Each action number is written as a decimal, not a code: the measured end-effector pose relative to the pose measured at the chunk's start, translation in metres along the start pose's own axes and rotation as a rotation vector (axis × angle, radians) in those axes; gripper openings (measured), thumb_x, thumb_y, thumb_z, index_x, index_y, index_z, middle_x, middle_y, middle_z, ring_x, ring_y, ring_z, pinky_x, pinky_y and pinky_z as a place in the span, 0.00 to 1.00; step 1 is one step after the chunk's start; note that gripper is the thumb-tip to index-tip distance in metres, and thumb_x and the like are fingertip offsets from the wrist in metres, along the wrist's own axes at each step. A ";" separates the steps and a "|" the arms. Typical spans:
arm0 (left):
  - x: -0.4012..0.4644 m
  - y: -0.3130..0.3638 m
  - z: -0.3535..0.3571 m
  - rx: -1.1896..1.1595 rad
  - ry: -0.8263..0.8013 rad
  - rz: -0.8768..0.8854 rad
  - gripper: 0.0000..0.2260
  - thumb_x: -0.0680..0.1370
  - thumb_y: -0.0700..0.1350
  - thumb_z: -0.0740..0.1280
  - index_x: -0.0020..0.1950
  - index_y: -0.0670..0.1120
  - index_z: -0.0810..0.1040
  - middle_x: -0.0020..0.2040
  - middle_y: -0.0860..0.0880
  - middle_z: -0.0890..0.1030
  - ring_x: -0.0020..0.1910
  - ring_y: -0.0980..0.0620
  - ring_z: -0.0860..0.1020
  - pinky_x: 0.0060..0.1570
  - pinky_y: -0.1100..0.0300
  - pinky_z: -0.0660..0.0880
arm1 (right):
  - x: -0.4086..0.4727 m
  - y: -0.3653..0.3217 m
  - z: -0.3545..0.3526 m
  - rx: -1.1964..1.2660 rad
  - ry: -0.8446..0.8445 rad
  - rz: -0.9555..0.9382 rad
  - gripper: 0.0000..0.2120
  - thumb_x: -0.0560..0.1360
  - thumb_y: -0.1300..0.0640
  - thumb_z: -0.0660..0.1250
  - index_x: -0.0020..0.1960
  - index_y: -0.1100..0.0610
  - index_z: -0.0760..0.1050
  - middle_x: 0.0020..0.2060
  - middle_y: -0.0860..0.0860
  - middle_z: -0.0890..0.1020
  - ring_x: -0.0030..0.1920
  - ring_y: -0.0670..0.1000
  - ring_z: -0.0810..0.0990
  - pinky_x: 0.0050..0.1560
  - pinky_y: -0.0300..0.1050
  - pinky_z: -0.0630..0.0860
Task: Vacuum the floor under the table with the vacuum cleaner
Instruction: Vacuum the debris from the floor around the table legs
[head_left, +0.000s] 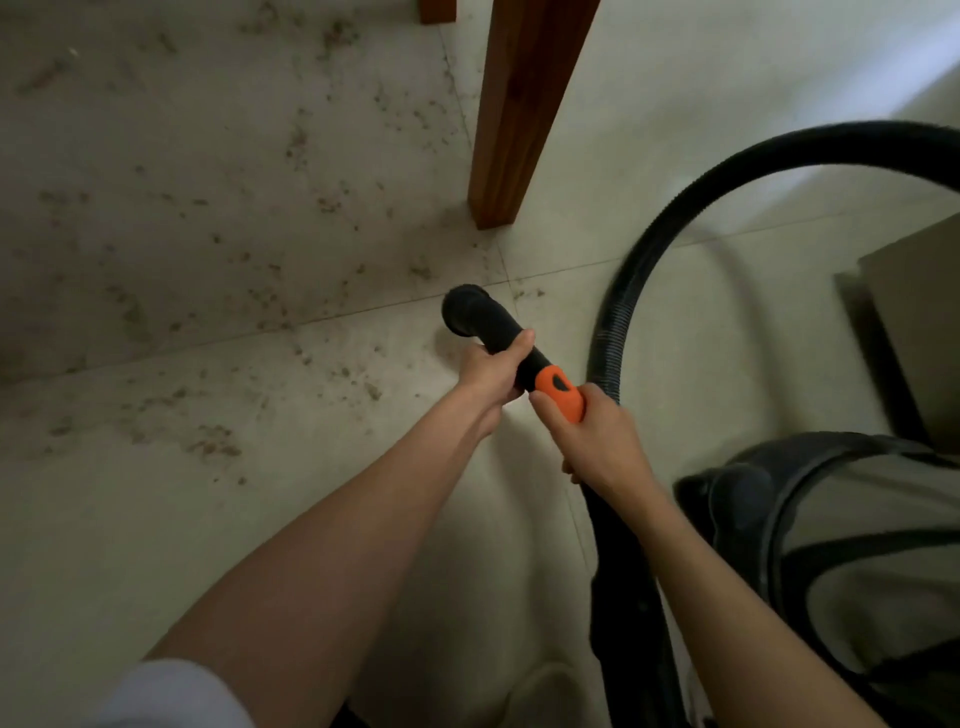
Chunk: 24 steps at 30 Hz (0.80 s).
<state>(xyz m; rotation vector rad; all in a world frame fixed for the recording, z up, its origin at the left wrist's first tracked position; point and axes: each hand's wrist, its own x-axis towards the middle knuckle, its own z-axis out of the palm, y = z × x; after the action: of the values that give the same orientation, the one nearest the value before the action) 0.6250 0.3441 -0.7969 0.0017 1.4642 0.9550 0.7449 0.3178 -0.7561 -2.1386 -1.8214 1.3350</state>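
Two bare hands hold a vacuum nozzle over a crumb-strewn tile floor beside a table leg.

Nearest, at lower right, sits the dark vacuum body (831, 561), blurred. The right hand (597, 441) is wrapped around the orange collar (563, 392) where the ribbed black hose (727, 171) joins; the left hand (493, 371) is clamped on the black nozzle (478, 317) just ahead of it. The nozzle's round mouth points at the floor (156, 519) near a tile seam crossing. The hose arcs up and right, out past the frame edge. Just beyond the nozzle stands a wooden leg (519, 114), its foot near the seam. Left of the leg lies wide open floor, scattered with brown crumbs (213, 441). A box edge (914, 322) crowds the right side.
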 end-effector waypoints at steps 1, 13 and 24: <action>0.012 -0.004 0.010 0.002 -0.022 0.003 0.21 0.76 0.46 0.68 0.65 0.38 0.68 0.55 0.40 0.79 0.49 0.47 0.80 0.43 0.58 0.79 | 0.009 0.004 -0.003 0.004 0.011 0.016 0.21 0.73 0.38 0.63 0.51 0.56 0.72 0.39 0.55 0.79 0.31 0.52 0.80 0.30 0.45 0.80; 0.077 -0.015 0.090 0.000 -0.249 0.023 0.20 0.80 0.44 0.63 0.68 0.37 0.67 0.48 0.43 0.78 0.34 0.52 0.79 0.27 0.66 0.75 | 0.088 0.031 -0.051 0.086 0.052 0.120 0.25 0.77 0.41 0.62 0.38 0.64 0.74 0.31 0.60 0.78 0.27 0.57 0.77 0.33 0.50 0.78; 0.097 -0.025 0.097 -0.043 -0.266 -0.062 0.20 0.79 0.43 0.64 0.69 0.38 0.67 0.43 0.44 0.78 0.34 0.51 0.77 0.22 0.65 0.73 | 0.101 0.039 -0.052 0.159 0.034 0.194 0.28 0.77 0.41 0.63 0.44 0.69 0.77 0.30 0.60 0.79 0.25 0.54 0.75 0.28 0.42 0.75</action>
<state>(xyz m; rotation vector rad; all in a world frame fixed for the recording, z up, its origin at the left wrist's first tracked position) 0.7011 0.4321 -0.8729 0.0503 1.1922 0.8991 0.8020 0.4130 -0.8016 -2.2843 -1.4724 1.4176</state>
